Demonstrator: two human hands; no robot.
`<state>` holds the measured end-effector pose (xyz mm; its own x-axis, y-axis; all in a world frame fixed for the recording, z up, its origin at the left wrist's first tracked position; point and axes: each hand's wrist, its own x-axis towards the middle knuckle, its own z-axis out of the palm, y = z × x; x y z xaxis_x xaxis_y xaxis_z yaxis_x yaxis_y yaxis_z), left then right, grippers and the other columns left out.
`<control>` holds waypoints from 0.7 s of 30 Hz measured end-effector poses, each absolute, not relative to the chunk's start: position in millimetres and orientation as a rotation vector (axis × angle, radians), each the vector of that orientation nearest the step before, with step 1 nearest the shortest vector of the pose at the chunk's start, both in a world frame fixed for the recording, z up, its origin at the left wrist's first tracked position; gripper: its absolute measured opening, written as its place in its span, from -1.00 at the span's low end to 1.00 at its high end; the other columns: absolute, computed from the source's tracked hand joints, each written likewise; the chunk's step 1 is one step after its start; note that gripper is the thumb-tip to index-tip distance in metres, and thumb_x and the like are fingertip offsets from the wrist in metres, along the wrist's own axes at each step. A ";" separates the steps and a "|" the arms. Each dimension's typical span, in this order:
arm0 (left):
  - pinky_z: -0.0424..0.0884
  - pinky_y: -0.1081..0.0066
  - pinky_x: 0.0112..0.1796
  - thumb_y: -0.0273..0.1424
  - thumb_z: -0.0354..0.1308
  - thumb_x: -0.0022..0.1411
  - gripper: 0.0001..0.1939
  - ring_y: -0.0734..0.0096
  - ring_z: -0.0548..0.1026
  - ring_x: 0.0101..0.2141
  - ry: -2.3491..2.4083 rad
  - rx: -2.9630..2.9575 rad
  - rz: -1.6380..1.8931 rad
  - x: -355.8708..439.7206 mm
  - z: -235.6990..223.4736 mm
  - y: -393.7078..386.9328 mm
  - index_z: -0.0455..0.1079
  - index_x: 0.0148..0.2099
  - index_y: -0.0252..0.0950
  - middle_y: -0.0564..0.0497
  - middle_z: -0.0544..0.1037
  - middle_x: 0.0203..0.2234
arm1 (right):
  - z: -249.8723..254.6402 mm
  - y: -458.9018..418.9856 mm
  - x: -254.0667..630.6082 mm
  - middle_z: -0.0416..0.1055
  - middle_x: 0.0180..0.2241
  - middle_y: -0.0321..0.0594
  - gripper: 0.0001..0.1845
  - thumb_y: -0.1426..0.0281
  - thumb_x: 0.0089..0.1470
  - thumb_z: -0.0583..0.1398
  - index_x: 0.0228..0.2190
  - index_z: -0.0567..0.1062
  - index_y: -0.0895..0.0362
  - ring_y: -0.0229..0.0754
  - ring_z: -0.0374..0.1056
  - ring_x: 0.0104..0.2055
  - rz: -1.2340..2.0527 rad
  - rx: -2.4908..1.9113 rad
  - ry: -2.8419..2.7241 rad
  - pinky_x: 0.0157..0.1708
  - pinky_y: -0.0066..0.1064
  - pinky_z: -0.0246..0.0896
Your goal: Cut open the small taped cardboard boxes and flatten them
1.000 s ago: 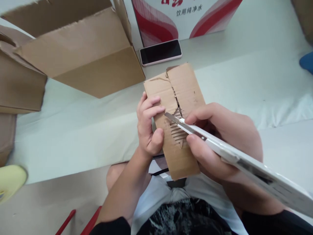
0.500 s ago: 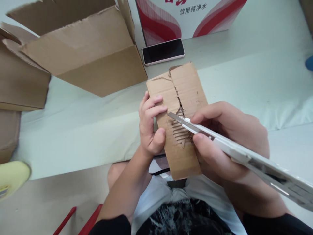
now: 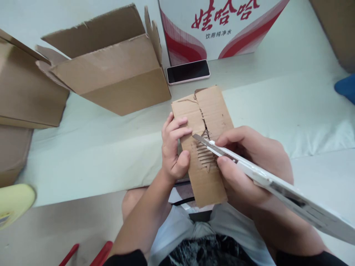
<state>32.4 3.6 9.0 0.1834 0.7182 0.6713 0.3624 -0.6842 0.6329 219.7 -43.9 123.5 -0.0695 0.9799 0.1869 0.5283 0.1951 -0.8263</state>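
Observation:
A small brown cardboard box (image 3: 208, 188) is held over the table's front edge, tilted. Its top face has a ragged slit along the upper half and a torn patch of bare corrugation in the middle. My left hand (image 3: 176, 147) grips the box's left edge, thumb and fingers closed on it. A white utility knife (image 3: 249, 170) is in my right hand (image 3: 257, 162), pinched between thumb and index finger near its slider. Its extended blade points up and left over the torn patch; whether the tip touches the cardboard I cannot tell. The other right-hand fingers are partly hidden behind the knife.
An open cardboard carton (image 3: 122, 81) stands behind to the left, with more cartons (image 3: 33, 85) beside it. A phone (image 3: 188, 72) lies before a white and red water carton (image 3: 222, 33). Blue (image 3: 346, 88) and yellow (image 3: 16, 199) objects sit at the sides.
The camera view has shifted, so the surroundings sit lower and more of the water carton shows. Both hands keep their hold on box and knife, with almost no relative movement.

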 end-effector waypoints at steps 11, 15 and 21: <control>0.25 -0.22 0.39 0.04 -0.14 0.50 -0.56 0.02 0.50 0.22 1.038 2.138 1.509 32.3 6.8 4.1 0.33 0.18 -0.03 -0.08 0.53 0.15 | 125.8 -44.2 218.2 0.45 -0.56 -0.44 -0.89 0.44 0.03 0.24 -0.33 0.50 0.04 -0.33 0.25 -0.62 0.766 -1.427 -1.772 -0.51 -0.44 0.21; 0.24 -0.22 0.41 0.04 -0.12 0.50 -0.56 0.03 0.51 0.21 1.034 2.120 1.516 33.0 6.8 4.3 0.34 0.18 -0.04 -0.08 0.53 0.16 | 127.2 -43.9 218.5 0.47 -0.54 -0.42 -0.88 0.45 0.05 0.24 -0.31 0.49 0.04 -0.33 0.25 -0.62 0.749 -1.415 -1.800 -0.54 -0.44 0.17; 0.24 -0.19 0.41 0.01 -0.11 0.50 -0.57 0.05 0.51 0.21 0.993 2.118 1.534 33.0 6.1 5.5 0.36 0.18 -0.07 -0.09 0.54 0.15 | 123.1 -43.2 219.2 0.58 -0.28 -0.30 -0.84 0.46 0.23 0.25 -0.16 0.50 -0.01 -0.27 0.45 -0.39 0.673 -1.311 -1.999 -0.46 -0.42 0.25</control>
